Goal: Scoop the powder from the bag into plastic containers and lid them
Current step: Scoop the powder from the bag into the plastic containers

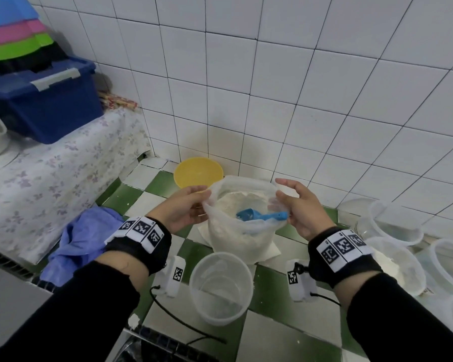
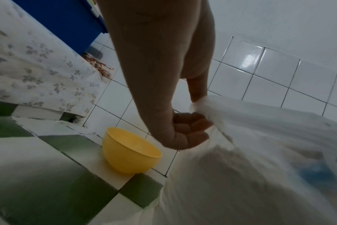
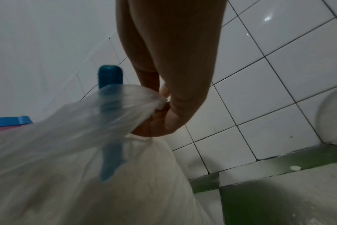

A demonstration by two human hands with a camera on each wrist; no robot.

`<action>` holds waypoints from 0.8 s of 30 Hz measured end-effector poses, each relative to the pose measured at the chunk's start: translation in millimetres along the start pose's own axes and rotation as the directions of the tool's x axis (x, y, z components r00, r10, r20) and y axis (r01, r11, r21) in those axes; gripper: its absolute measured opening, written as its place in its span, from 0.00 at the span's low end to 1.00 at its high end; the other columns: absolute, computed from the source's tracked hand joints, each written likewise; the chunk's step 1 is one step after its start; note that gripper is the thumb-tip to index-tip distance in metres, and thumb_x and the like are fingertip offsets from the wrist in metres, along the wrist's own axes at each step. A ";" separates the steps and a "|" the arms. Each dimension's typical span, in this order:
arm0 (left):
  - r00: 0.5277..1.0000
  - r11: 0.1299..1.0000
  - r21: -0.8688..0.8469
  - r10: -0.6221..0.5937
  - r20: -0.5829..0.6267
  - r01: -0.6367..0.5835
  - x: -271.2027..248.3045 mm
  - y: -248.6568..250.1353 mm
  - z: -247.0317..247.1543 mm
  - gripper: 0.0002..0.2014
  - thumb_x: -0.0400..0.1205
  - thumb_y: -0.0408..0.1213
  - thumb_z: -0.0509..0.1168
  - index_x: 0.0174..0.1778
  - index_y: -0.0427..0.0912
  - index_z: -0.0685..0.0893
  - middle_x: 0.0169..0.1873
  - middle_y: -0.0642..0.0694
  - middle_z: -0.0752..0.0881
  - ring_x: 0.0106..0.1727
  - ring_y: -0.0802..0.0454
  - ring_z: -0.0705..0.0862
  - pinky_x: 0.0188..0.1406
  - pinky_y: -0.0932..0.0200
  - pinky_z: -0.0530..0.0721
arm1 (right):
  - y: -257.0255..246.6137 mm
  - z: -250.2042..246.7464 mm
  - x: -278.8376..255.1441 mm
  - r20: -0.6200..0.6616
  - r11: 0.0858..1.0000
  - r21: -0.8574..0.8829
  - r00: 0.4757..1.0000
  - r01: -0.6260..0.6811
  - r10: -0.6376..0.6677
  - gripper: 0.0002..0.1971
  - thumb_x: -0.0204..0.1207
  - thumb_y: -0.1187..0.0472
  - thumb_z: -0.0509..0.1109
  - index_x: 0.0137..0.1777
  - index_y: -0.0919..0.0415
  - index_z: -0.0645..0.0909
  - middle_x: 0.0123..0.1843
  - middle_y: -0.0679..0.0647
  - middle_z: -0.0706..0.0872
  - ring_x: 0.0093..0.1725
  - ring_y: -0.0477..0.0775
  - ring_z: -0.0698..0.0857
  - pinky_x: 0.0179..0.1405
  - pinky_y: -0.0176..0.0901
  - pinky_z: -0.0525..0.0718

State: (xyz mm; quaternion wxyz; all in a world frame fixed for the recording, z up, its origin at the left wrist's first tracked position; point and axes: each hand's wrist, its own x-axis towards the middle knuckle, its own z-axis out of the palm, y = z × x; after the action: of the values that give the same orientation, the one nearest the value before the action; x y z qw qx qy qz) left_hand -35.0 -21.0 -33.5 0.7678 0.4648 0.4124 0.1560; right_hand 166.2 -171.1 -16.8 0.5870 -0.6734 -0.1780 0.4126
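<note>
The clear plastic bag [image 1: 242, 231] stands upright on the green-and-white checked worktop [image 1: 270, 333], its mouth held open. White powder [image 1: 236, 202] fills most of it. A blue scoop [image 1: 259, 215] lies on the powder inside, its long axis running roughly side to side: the bowl end points toward the left side of the bag, and the handle end pokes over the rim on the right side.

The left hand [image 1: 179, 211] grips the bag's left rim, fingers curled into the bunched plastic. The right hand [image 1: 300, 209] pinches the right rim, right by the scoop's handle.

Just in front of the bag, nearer the person, stands an open clear plastic container [image 1: 221, 287] with nothing in it beyond a faint dusting. To the right of the bag sits a cluster of other clear containers [image 1: 392, 223]; at least one seems to hold powder. Behind the bag, against the tiled wall, is a yellow bowl [image 1: 198, 172]. To the bag's left lies a crumpled blue cloth [image 1: 81, 239].
</note>
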 end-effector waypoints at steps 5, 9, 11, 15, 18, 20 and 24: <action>0.990 0.994 -0.086 0.083 0.117 -0.074 -1.9 -5.4 -6.3 0.17 0.87 0.31 0.56 0.66 0.56 0.78 0.40 0.46 0.84 0.41 0.49 0.83 0.38 0.57 0.87 | -0.8 -9.8 4.6 0.049 0.993 0.108 0.998 -0.047 0.042 0.16 0.83 0.70 0.58 0.51 0.53 0.84 0.35 0.51 0.86 0.30 0.45 0.85 0.27 0.39 0.85; 0.974 1.000 -0.005 0.028 0.223 -0.027 -3.5 0.4 -6.9 0.14 0.87 0.34 0.55 0.61 0.50 0.83 0.50 0.43 0.83 0.46 0.49 0.83 0.41 0.57 0.87 | -3.9 -10.4 7.3 0.133 0.996 0.018 0.987 -0.089 0.086 0.19 0.78 0.75 0.54 0.43 0.63 0.87 0.47 0.55 0.86 0.38 0.51 0.83 0.26 0.39 0.86; 0.966 0.999 0.045 -0.008 0.258 -0.004 -1.2 5.3 -4.0 0.14 0.87 0.34 0.56 0.62 0.47 0.83 0.57 0.40 0.80 0.53 0.46 0.82 0.45 0.57 0.87 | -6.8 -9.0 10.6 0.175 0.991 0.007 0.976 -0.131 0.128 0.18 0.75 0.77 0.55 0.43 0.66 0.88 0.50 0.58 0.87 0.41 0.54 0.84 0.33 0.40 0.89; 0.973 0.998 -0.064 -0.006 0.233 0.022 8.7 2.8 -5.1 0.16 0.84 0.27 0.57 0.64 0.40 0.83 0.64 0.36 0.78 0.64 0.42 0.77 0.61 0.51 0.81 | -8.4 -11.1 19.6 0.180 0.963 0.101 0.956 -0.251 0.230 0.18 0.76 0.79 0.54 0.51 0.69 0.85 0.49 0.62 0.87 0.39 0.57 0.86 0.39 0.41 0.90; 0.979 0.958 -0.284 0.015 0.201 0.044 12.4 -6.5 -7.7 0.17 0.84 0.26 0.54 0.66 0.35 0.80 0.66 0.36 0.81 0.65 0.42 0.79 0.58 0.52 0.84 | -0.1 -17.5 25.0 0.174 0.904 0.256 0.937 -0.341 0.304 0.19 0.76 0.79 0.52 0.53 0.70 0.84 0.49 0.66 0.86 0.44 0.58 0.86 0.44 0.44 0.88; 0.985 0.917 -0.397 0.025 0.169 0.045 12.1 -11.2 -6.3 0.16 0.86 0.25 0.51 0.63 0.33 0.80 0.61 0.36 0.85 0.59 0.42 0.85 0.53 0.52 0.88 | 6.5 -19.0 27.4 0.145 0.864 0.346 0.930 -0.367 0.337 0.21 0.70 0.81 0.52 0.55 0.72 0.83 0.58 0.68 0.84 0.57 0.64 0.83 0.52 0.51 0.84; 0.992 0.896 -0.443 0.040 0.117 0.017 10.6 -16.4 -1.3 0.15 0.87 0.26 0.50 0.60 0.32 0.81 0.50 0.38 0.90 0.48 0.46 0.91 0.47 0.54 0.90 | 16.0 -19.4 25.3 0.114 0.817 0.446 0.928 -0.366 0.354 0.25 0.70 0.82 0.48 0.61 0.69 0.78 0.67 0.69 0.77 0.67 0.71 0.77 0.50 0.64 0.82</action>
State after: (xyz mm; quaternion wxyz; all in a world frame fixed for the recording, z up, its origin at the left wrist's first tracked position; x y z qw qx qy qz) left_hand -31.9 -22.2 -52.8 0.8766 0.2888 0.3150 0.2213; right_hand 192.2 -169.3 -41.1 0.6384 -0.5312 0.0477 0.5550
